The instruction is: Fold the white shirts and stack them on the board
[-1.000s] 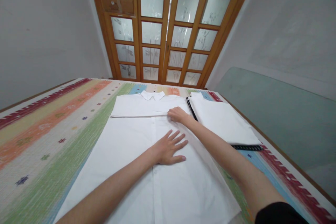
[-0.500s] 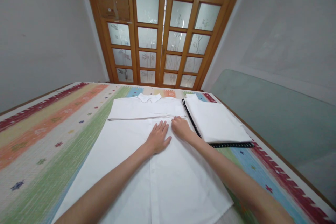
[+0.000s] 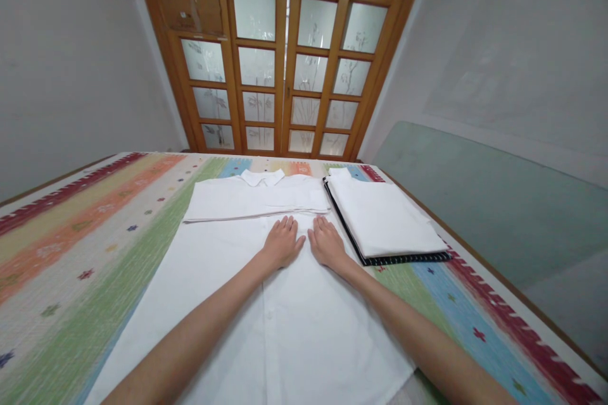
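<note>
A white collared shirt (image 3: 304,316) lies spread out, its button strip running down the middle. Across its chest, the sleeves (image 3: 228,207) are folded flat, with their lower edges in a line below the collar (image 3: 263,177). My left hand (image 3: 284,242) rests flat on the shirt just below that edge, fingers stretched out and pointing away from me. Beside it, my right hand (image 3: 327,240) lies palm down with its fingers extended, fingertips close to the sleeve edge. Neither hand grips any cloth that I can see.
To the right sits a stack of folded white clothing (image 3: 389,218), with a black item with white marks (image 3: 408,259) at the bottom. Everything lies on a striped, patterned cover (image 3: 104,266). A pale green panel (image 3: 484,202) stands along the right wall. Wooden glazed doors (image 3: 285,63) are behind.
My right hand has gone from curled fingers at the sleeve edge to lying flat on the shirt. My left hand stays flat, its fingers closer together. The view has shifted slightly.
</note>
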Available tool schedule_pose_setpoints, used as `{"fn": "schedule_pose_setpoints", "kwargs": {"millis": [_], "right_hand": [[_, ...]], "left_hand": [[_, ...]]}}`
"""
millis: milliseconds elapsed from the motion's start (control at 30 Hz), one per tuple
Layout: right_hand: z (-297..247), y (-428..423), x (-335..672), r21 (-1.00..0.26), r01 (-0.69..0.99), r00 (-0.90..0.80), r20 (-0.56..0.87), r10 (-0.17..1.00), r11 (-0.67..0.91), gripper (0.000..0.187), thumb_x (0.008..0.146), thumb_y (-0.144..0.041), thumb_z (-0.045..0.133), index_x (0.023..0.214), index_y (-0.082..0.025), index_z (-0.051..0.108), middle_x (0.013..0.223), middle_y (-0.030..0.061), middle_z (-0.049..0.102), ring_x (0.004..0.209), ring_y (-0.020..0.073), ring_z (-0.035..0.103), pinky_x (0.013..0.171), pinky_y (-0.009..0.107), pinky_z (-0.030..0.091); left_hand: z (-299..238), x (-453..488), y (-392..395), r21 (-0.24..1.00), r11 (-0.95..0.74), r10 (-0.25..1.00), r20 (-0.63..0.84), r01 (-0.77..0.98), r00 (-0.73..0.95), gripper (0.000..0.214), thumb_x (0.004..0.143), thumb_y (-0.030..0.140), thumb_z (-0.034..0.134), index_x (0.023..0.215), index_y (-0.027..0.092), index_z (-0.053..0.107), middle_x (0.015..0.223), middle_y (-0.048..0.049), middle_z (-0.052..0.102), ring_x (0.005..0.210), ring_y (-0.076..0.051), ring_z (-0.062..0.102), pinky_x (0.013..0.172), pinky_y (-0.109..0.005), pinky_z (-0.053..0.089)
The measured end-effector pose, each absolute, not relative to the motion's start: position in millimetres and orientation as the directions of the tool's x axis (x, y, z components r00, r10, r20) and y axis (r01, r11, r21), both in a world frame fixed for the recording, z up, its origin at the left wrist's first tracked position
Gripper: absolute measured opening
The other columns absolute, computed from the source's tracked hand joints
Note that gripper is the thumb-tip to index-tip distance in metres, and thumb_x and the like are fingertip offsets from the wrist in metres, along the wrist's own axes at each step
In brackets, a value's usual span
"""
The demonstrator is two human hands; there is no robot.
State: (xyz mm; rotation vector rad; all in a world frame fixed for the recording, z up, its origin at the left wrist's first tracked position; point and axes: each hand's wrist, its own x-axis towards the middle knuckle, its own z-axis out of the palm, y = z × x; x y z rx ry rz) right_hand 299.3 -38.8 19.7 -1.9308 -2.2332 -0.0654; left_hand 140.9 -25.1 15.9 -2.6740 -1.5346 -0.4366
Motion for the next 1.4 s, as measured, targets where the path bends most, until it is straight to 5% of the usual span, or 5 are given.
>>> {"fn": "schedule_pose_setpoints", "kwargs": {"millis": [433,733,967,1200,1400], "right_hand": [[28,-14,310,-0.124,0.99,-0.048,0.167,0.985,0.069,0.056,0.1,-0.036,0.028,0.134,0.002,0.048,0.145,0.0243,0.044,0.142,0.0296,0.032,0.114,0.042,0.022],[22,-34,311,-0.116,0.989,-0.08,0.087,0.993,0.09,0.07,0.1,-0.043,0.023,0.148,0.007,0.025,0.156,0.0243,0.022,0.147,0.0314,0.016,0.119,0.045,0.012],[12,-82,326,-0.156,0.958,-0.218,0.139,0.966,0.238,0.075,0.099,-0.052,0.017,0.15,0.003,0.027,0.157,0.022,0.019,0.148,0.0283,0.013,0.119,0.045,0.015],[9,-131,350,-0.157,0.914,-0.35,0.164,0.922,0.375,0.07,0.101,-0.052,0.022,0.153,-0.004,0.023,0.158,0.0185,0.018,0.148,0.0265,0.014,0.119,0.047,0.021],[18,-174,378,-0.124,0.813,-0.549,0.16,0.82,0.569,0.065,0.102,-0.043,0.032,0.156,-0.014,0.01,0.161,0.0127,0.012,0.149,0.0252,0.008,0.119,0.048,0.022]], "left_hand": [[14,142,-25,0.129,-0.504,0.852,0.239,0.854,0.466,0.058,0.098,0.044,0.03,0.14,0.006,0.043,0.151,-0.0206,0.039,0.143,-0.032,0.031,0.116,-0.048,0.027],[10,142,-25,0.093,-0.525,0.83,0.275,0.846,0.485,0.059,0.098,0.044,0.03,0.141,0.004,0.043,0.15,-0.0233,0.039,0.142,-0.034,0.031,0.113,-0.053,0.03],[9,143,-32,0.047,-0.74,0.646,0.329,0.671,0.689,0.051,0.1,0.035,0.028,0.138,0.007,0.047,0.146,-0.0197,0.046,0.141,-0.029,0.035,0.113,-0.047,0.032],[13,135,-31,0.12,-0.758,0.647,0.26,0.641,0.716,0.062,0.099,0.05,0.027,0.145,0.009,0.04,0.152,-0.0173,0.038,0.143,-0.027,0.032,0.116,-0.045,0.027],[16,140,-33,0.057,-0.708,0.693,0.246,0.704,0.678,0.059,0.099,0.048,0.027,0.145,0.013,0.041,0.152,-0.0139,0.04,0.143,-0.026,0.033,0.116,-0.044,0.027]]}}
